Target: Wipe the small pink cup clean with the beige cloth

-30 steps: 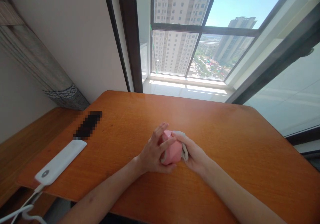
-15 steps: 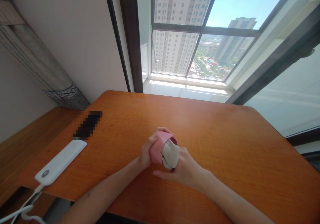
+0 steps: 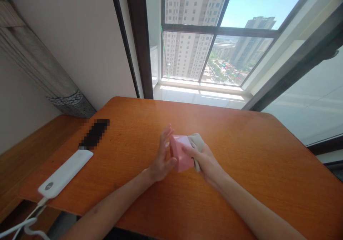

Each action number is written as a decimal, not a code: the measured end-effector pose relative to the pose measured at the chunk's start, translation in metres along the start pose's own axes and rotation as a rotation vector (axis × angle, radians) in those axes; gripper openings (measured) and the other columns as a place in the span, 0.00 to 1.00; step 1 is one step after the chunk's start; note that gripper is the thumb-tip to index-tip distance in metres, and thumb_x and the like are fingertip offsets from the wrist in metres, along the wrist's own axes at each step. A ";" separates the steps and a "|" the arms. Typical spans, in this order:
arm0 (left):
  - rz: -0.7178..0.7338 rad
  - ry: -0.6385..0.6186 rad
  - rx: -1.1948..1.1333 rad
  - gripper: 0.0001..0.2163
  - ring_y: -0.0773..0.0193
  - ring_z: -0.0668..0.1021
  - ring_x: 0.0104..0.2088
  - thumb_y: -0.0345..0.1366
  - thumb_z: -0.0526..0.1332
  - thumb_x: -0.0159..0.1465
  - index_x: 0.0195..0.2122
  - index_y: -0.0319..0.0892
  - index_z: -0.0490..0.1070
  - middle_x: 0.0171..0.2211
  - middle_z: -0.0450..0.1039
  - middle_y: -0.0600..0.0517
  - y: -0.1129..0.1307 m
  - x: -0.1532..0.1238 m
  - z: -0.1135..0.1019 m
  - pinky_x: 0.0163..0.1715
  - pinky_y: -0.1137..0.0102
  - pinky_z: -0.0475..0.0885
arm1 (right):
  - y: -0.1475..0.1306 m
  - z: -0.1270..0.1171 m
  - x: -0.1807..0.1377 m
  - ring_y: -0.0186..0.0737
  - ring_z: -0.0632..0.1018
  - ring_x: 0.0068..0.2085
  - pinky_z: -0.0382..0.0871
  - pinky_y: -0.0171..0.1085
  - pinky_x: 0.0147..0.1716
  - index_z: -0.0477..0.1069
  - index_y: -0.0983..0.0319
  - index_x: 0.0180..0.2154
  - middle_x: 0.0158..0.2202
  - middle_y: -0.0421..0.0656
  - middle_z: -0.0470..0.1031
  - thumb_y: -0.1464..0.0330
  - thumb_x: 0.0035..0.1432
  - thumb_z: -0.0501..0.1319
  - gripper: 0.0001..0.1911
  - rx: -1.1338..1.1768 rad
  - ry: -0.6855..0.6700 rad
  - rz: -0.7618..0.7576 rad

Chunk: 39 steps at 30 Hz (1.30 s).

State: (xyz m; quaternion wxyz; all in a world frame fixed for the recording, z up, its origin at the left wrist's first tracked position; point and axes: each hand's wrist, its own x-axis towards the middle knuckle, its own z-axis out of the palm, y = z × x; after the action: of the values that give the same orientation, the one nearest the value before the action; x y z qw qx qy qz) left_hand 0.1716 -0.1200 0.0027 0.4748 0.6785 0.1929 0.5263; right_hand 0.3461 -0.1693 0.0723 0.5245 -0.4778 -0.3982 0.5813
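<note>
A small pink box-like container [image 3: 181, 153] is held above the middle of the wooden table [image 3: 235, 154]. My right hand [image 3: 205, 158] grips it from the right, thumb laid over its side. A crumpled off-white cloth [image 3: 197, 141] is pinched between that hand and the container; whether part of it sits inside, I cannot tell. At the container's left end is my left hand [image 3: 161, 161], its fingers stretched upward and apart, the thumb close to or touching the lower left edge.
A white power bank [image 3: 65, 174] with a white cable [image 3: 24, 225] lies on the table's left side. Beyond it is a dark pixelated object [image 3: 95, 134]. A grey curtain [image 3: 66, 93] hangs at the left, and a large window [image 3: 214, 33] stands behind the table.
My left hand has opened from around the pink container. My right hand has taken hold of the container and cloth, which have turned and shifted slightly right.
</note>
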 end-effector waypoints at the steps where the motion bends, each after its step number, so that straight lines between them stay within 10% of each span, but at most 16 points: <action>1: 0.146 -0.060 0.160 0.48 0.35 0.52 0.78 0.65 0.67 0.63 0.79 0.58 0.46 0.81 0.39 0.43 -0.002 -0.001 -0.002 0.74 0.41 0.55 | -0.001 0.000 0.002 0.39 0.79 0.35 0.75 0.33 0.33 0.81 0.60 0.39 0.35 0.40 0.81 0.53 0.53 0.78 0.20 0.142 0.019 0.088; 5: 0.418 -0.228 0.535 0.55 0.31 0.56 0.76 0.55 0.76 0.57 0.79 0.57 0.45 0.79 0.41 0.38 -0.004 -0.001 -0.006 0.72 0.39 0.58 | 0.004 -0.003 0.009 0.37 0.78 0.32 0.76 0.31 0.30 0.83 0.61 0.38 0.33 0.41 0.81 0.54 0.52 0.79 0.20 0.431 0.054 0.337; 10: 0.417 -0.118 0.493 0.49 0.37 0.62 0.71 0.46 0.75 0.58 0.76 0.57 0.51 0.75 0.49 0.40 -0.004 -0.002 0.000 0.69 0.44 0.63 | 0.009 0.000 0.004 0.37 0.78 0.35 0.76 0.32 0.34 0.81 0.60 0.39 0.35 0.41 0.81 0.49 0.55 0.77 0.22 0.282 0.027 0.155; 20: -0.658 0.065 -0.719 0.31 0.50 0.84 0.50 0.55 0.62 0.69 0.66 0.39 0.70 0.52 0.83 0.41 0.021 0.007 0.012 0.57 0.58 0.75 | 0.022 -0.009 -0.004 0.39 0.73 0.27 0.64 0.38 0.27 0.74 0.60 0.32 0.28 0.42 0.76 0.48 0.68 0.67 0.23 -1.104 -0.331 -1.011; 23: -0.829 0.023 -0.790 0.31 0.48 0.86 0.50 0.56 0.64 0.68 0.61 0.35 0.76 0.51 0.85 0.38 0.020 0.013 0.007 0.56 0.59 0.76 | 0.025 -0.012 -0.002 0.41 0.77 0.30 0.66 0.39 0.28 0.76 0.62 0.37 0.31 0.45 0.80 0.60 0.73 0.63 0.13 -1.317 -0.386 -1.100; 28: -0.731 -0.005 -0.698 0.36 0.43 0.80 0.62 0.64 0.56 0.71 0.66 0.37 0.72 0.61 0.80 0.37 0.014 0.011 0.005 0.67 0.53 0.70 | 0.019 -0.013 -0.001 0.37 0.74 0.27 0.64 0.36 0.28 0.76 0.60 0.34 0.29 0.41 0.78 0.62 0.67 0.69 0.11 -0.984 -0.275 -0.786; 34: 0.073 -0.123 0.156 0.48 0.35 0.54 0.78 0.61 0.68 0.64 0.79 0.57 0.46 0.80 0.45 0.41 0.000 -0.003 0.000 0.73 0.40 0.58 | -0.005 -0.004 0.002 0.38 0.76 0.33 0.71 0.35 0.32 0.81 0.60 0.38 0.33 0.40 0.80 0.52 0.55 0.77 0.20 -0.036 0.014 0.020; 39: 0.356 -0.206 0.510 0.51 0.34 0.59 0.74 0.47 0.74 0.59 0.78 0.55 0.44 0.76 0.46 0.36 -0.008 -0.001 0.001 0.70 0.38 0.62 | -0.002 0.002 0.003 0.40 0.79 0.39 0.75 0.34 0.38 0.82 0.60 0.42 0.39 0.42 0.82 0.51 0.53 0.78 0.23 0.297 0.054 0.210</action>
State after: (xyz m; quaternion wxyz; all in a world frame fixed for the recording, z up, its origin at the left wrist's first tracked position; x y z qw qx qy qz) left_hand 0.1738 -0.1177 -0.0046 0.2072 0.8484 0.1478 0.4642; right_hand 0.3449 -0.1656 0.0739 0.5361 -0.4495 -0.2418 0.6723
